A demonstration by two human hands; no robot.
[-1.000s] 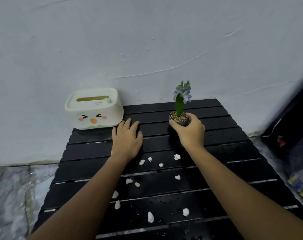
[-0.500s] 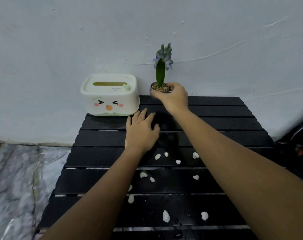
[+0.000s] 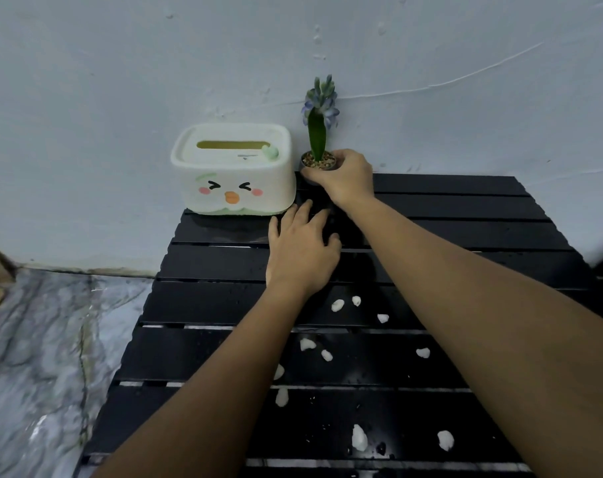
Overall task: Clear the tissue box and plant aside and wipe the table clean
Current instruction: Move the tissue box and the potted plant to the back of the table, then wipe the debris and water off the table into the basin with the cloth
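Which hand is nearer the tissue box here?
Left. The left hand lies flat on the table just below the tissue box's right corner; the right hand grips the plant pot beside it.

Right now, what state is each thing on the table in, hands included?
Plant: upright at the table's back edge, pot held.
Right hand: grips the pot.
Left hand: flat on the slats, holding nothing.
Tissue box: upright at the back left corner, untouched.
White bits: scattered over the near slats.
Table: not yet wiped.
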